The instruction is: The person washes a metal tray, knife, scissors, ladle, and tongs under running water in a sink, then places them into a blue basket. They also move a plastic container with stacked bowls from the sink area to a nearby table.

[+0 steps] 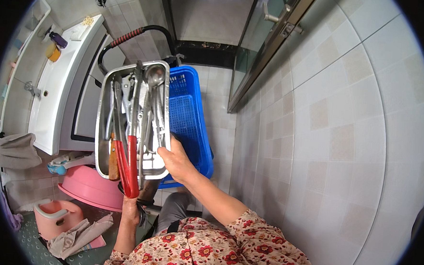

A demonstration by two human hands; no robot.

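Observation:
A metal tray (98, 126) full of steel utensils is held up in front of me. My right hand (176, 161) grips its right rim, thumb on top. In it lie a ladle (155, 74), long tongs with red handles (133, 164) reaching over the near rim, and a wooden-handled utensil (114, 159). Just below the red handles is my left hand (130, 211), beside dark objects (143, 215) that I cannot identify; its fingers are largely hidden. Behind the tray's right side a blue plastic basket (191, 113) is partly visible, near a black cart handle with red bands (127, 37).
A white washbasin (52, 99) over a cabinet stands on the left, with a pink tub (90, 187), a pink potty seat (58, 218) and cloths (84, 235) below. Ahead are a raised dark doorsill (205, 54) and an open glass door (259, 45); a tiled wall (327, 131) runs along the right.

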